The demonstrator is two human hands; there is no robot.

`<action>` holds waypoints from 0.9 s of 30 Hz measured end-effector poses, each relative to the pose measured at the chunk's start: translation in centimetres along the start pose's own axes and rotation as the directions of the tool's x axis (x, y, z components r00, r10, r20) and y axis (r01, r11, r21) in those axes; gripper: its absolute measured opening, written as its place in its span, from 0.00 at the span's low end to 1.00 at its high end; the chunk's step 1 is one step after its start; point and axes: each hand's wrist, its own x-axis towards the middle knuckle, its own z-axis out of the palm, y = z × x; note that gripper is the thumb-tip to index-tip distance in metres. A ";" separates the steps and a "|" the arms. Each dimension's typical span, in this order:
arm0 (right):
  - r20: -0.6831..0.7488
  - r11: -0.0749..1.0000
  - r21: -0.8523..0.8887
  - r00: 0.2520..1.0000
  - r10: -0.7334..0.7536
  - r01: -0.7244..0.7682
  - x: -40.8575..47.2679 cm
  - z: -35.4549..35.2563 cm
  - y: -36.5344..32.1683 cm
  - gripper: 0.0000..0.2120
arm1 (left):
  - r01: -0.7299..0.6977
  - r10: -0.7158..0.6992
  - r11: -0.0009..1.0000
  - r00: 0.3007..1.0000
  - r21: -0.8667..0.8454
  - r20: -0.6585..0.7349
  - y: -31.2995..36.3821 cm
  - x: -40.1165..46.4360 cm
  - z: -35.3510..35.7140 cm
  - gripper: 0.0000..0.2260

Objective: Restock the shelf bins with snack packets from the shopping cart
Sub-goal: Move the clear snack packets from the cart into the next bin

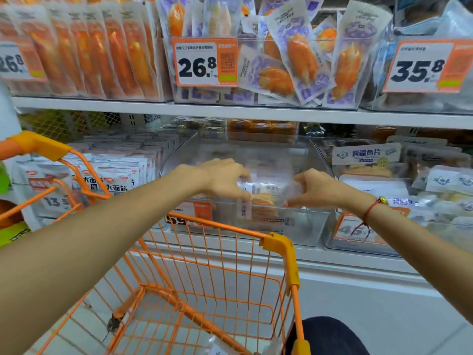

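Orange shopping cart (204, 278) sat nearest. At twelve o'clock, left hand (220, 179) and right hand (317, 188) pinched a clear snack packet (263, 194) by its side edges over the clear shelf bin (294, 226). It looked light, crinkly, slippery, its contents brittle; edge holds suited it.

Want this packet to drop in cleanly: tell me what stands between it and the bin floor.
Nothing visible does. Both hands, left hand and right hand, hold the clear snack packet inside the open-topped clear plastic bin, whose interior looks mostly empty.
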 end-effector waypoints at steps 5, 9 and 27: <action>0.037 0.987 -0.008 0.987 -0.159 0.160 0.0 -0.6 -1.1 0.18 | -0.067 0.067 0.998 0.997 -0.016 -0.035 0.4 -0.6 -0.7 0.13; -0.001 0.974 -0.060 0.976 -0.218 0.218 0.2 -0.6 -1.3 0.12 | -0.087 0.094 0.995 0.984 0.056 -0.151 0.5 -0.6 -0.9 0.10; 0.223 0.997 -0.050 0.974 -0.041 0.053 2.8 -0.2 -1.6 0.11 | 0.013 -0.013 1.000 0.998 0.011 0.059 1.1 1.6 -0.6 0.16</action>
